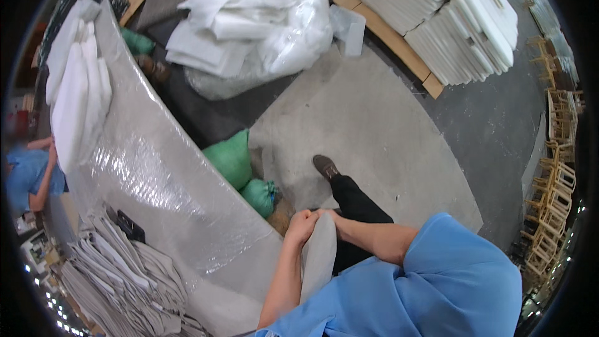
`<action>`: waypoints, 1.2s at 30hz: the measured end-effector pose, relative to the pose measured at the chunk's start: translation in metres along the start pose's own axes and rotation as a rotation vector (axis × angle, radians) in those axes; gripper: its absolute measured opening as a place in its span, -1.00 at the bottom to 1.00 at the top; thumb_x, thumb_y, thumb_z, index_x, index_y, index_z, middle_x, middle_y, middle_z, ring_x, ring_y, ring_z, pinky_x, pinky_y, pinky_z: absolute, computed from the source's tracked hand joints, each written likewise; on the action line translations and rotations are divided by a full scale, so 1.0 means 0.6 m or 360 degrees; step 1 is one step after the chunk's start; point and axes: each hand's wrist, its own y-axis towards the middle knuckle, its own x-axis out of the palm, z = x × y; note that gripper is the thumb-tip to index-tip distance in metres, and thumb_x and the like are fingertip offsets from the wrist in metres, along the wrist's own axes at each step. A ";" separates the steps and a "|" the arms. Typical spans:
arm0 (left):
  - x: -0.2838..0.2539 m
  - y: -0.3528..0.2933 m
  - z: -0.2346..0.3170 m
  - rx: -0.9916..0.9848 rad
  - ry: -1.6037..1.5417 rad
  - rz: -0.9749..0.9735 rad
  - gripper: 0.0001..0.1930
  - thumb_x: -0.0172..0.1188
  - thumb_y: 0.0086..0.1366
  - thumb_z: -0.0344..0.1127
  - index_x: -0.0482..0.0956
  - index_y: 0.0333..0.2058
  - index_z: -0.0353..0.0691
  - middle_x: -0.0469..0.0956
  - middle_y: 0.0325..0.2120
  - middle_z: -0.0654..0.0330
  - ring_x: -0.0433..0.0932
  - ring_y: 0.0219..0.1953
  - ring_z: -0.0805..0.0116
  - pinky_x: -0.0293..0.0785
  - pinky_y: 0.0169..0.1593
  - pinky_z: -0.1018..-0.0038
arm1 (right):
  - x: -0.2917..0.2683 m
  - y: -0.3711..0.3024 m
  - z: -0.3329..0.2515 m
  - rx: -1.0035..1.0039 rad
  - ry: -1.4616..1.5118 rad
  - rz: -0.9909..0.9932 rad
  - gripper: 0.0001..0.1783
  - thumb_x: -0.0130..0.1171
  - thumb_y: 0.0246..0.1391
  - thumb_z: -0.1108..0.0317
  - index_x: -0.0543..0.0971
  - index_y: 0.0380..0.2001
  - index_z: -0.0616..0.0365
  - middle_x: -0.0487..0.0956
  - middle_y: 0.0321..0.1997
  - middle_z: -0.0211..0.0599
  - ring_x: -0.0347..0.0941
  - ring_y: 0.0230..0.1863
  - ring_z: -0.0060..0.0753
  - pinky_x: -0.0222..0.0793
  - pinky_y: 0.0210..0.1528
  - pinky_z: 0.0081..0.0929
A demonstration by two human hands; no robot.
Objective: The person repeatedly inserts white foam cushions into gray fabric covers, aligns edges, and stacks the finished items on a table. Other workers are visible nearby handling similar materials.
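My left hand (301, 227) and my right hand (332, 218) are close together in front of my body, past the table's edge. Both are closed at the top edge of a light grey fabric piece (320, 248), which hangs down between my forearms. Its lower part is hidden by my blue shirt. To the left is a long table covered in clear plastic film (187, 212). On its near end lies a pile of folded grey fabric pieces (118, 274), with a small black object (130, 225) on top.
White foam pieces (81, 87) lie on the table's far end, beside a co-worker in blue (37, 175). Green sacks (228, 159) sit against the table. A plastic-wrapped white bundle (262, 25), stacked white padding (449, 25) on cardboard and wooden frames (552, 200) stand around the floor.
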 end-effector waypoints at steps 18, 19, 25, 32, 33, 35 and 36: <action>0.001 -0.065 0.091 -0.0443 -0.0708 -0.0470 -0.61 0.15 0.49 0.00 0.69 -0.13 -0.25 0.65 -0.33 0.33 0.56 -0.35 0.56 0.47 -0.24 0.55 | 0.015 -0.075 0.010 -0.0744 0.0328 0.0293 -0.70 0.16 0.36 0.13 0.52 -0.43 0.04 0.43 -0.52 -0.47 0.36 -0.49 -0.55 0.33 -0.37 -0.46; 0.001 -0.063 0.086 -0.0439 -0.0663 -0.0468 -0.64 0.15 0.49 -0.03 0.69 -0.15 -0.24 0.64 -0.35 0.34 0.54 -0.37 0.58 0.46 -0.27 0.56 | 0.014 -0.070 0.011 -0.0757 0.0301 0.0340 -0.71 0.17 0.35 0.15 0.52 -0.43 0.04 0.44 -0.52 -0.48 0.35 -0.49 -0.56 0.32 -0.38 -0.46; 0.025 -0.032 0.014 -0.0307 -0.0448 -0.0363 -0.68 0.15 0.49 -0.11 0.67 -0.27 -0.25 0.61 -0.45 0.36 0.49 -0.44 0.57 0.42 -0.33 0.54 | -0.004 -0.031 0.021 -0.0810 0.0201 0.0359 -0.76 0.18 0.33 0.23 0.53 -0.43 0.05 0.46 -0.50 -0.51 0.36 -0.47 -0.60 0.32 -0.37 -0.50; -0.023 -0.101 0.057 -0.0004 -0.0086 -0.0104 -0.59 0.03 0.53 -0.02 0.63 -0.08 -0.29 0.62 -0.33 0.25 0.53 -0.26 0.47 0.47 -0.13 0.44 | -0.030 -0.108 -0.013 -0.0864 -0.0480 0.0160 -0.48 -0.01 0.42 -0.16 0.61 -0.22 0.09 0.49 -0.44 -0.53 0.45 -0.41 -0.61 0.38 -0.31 -0.53; -0.037 -0.125 0.049 0.0055 -0.0140 -0.0054 -0.56 0.01 0.54 0.01 0.61 -0.04 -0.28 0.62 -0.30 0.23 0.53 -0.22 0.45 0.47 -0.09 0.42 | -0.014 -0.154 -0.030 -0.0742 -0.0483 0.0015 -0.39 -0.10 0.42 -0.26 0.60 -0.14 0.10 0.55 -0.31 -0.49 0.50 -0.30 -0.59 0.40 -0.23 -0.54; -0.038 -0.179 0.018 0.0218 -0.0213 0.0127 -0.50 0.02 0.52 0.07 0.59 0.03 -0.30 0.66 -0.22 0.08 0.59 -0.15 0.30 0.50 -0.02 0.35 | 0.027 -0.222 -0.042 -0.0647 -0.0843 -0.0180 -0.41 0.00 0.37 -0.24 0.59 -0.05 0.11 0.59 -0.15 -0.42 0.52 -0.10 -0.55 0.42 -0.05 -0.48; -0.037 -0.204 0.007 0.0312 -0.0233 0.0213 -0.47 0.02 0.50 0.10 0.58 0.06 -0.31 0.67 -0.18 0.01 0.62 -0.11 0.22 0.51 0.02 0.32 | 0.042 -0.240 -0.040 -0.0663 -0.1001 -0.0300 -0.43 0.06 0.36 -0.21 0.59 -0.03 0.11 0.59 -0.12 -0.40 0.52 -0.04 -0.53 0.42 0.01 -0.46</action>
